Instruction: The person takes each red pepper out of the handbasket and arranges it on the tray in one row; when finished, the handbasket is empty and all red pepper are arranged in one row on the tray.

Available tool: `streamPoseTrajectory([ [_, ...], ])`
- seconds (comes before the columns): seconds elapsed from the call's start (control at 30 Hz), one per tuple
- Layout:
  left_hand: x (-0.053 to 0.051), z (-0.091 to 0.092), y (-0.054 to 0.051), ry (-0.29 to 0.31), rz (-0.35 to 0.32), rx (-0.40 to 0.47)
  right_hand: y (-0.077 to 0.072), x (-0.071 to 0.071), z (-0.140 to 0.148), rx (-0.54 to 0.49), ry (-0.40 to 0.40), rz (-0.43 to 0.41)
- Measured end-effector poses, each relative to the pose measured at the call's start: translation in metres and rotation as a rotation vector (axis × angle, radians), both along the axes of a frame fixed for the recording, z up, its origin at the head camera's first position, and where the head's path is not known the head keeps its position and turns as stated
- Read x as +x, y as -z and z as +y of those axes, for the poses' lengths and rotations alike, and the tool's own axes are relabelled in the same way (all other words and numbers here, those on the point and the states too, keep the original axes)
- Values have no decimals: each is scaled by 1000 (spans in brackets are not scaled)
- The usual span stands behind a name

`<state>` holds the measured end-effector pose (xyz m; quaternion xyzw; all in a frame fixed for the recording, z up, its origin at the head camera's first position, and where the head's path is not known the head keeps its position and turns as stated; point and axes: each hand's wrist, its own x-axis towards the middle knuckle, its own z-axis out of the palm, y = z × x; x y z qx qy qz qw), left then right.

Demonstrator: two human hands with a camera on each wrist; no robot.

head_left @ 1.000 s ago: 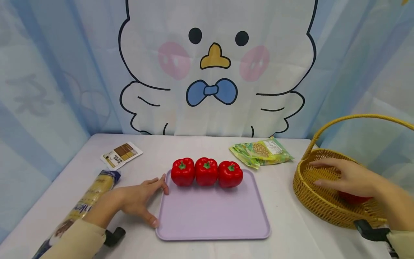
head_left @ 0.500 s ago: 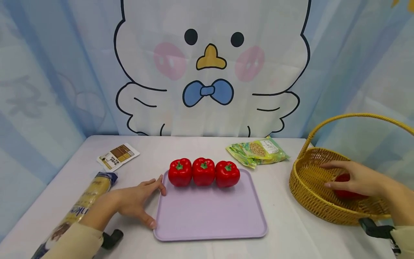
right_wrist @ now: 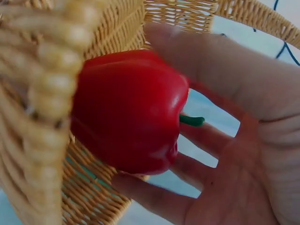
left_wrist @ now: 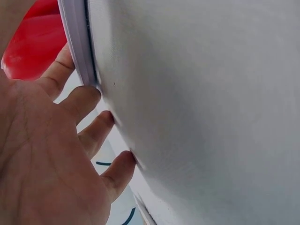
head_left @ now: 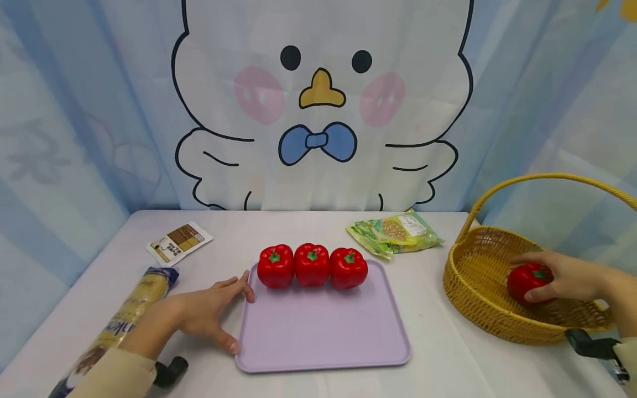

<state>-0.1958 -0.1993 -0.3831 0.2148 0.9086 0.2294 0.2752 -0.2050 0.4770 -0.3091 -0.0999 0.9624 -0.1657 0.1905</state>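
Three red bell peppers (head_left: 312, 265) stand in a row along the far edge of a lilac tray (head_left: 323, 337). My left hand (head_left: 209, 312) is spread beside the tray's left edge, its thumb and a fingertip touching the rim. In the left wrist view, the fingers (left_wrist: 89, 101) are extended near the tray's corner. Inside the wicker basket (head_left: 478, 301) on the right, my right hand (head_left: 572, 279) holds another red bell pepper (head_left: 527, 281). The right wrist view has thumb and fingers around this pepper (right_wrist: 131, 112), its green stem towards the palm.
A green and yellow packet (head_left: 395, 233) lies behind the tray to the right. At the back left is a small white and brown packet (head_left: 180, 243). A long yellow and blue package (head_left: 124, 315) lies beneath the left forearm. The basket's tall handle (head_left: 552, 177) arches over it.
My right hand has closed around the pepper in the basket, which now shows more fully and sits slightly higher. The left hand has stayed at the tray; the head view has shifted slightly.
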Motion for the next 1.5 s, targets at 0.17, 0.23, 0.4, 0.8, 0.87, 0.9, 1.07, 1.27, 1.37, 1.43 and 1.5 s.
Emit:
streamPoseTrajectory([
  [0.17, 1, 0, -1, 5, 16, -24, -4, -3, 2, 5, 23, -57],
  [0.23, 1, 1, -1, -2, 9, -36, -5, -4, 2, -1, 20, -68],
  [0.4, 3, -2, -1, -8, 1, -18, -9, -5, -7, -13, -7, -63],
  [0.8, 2, -1, 2, 8, 9, 7, -28, -3, -45, -85, -93, 21],
  [0.87, 1, 1, 1, -2, -2, -6, -27, -4, -49, -84, -97, 41],
  [0.9, 0, 2, 1, -9, -9, -15, -26, -4, -51, -83, -97, 50],
  [1.07, 0, 4, -4, -29, -34, -42, -24, -5, -57, -97, -86, 95],
  [1.27, 0, 5, -6, -26, -31, -45, -28, -2, -68, -97, -108, 197],
  [1.37, 0, 4, -6, -27, -33, -48, -31, 0, -75, -81, -138, 273],
  [1.43, -1, 4, -6, -27, -35, -47, -35, 2, -80, -78, -162, 313],
  [1.5, 0, 5, -6, -30, -40, -46, -38, 3, -85, -80, -185, 341],
])
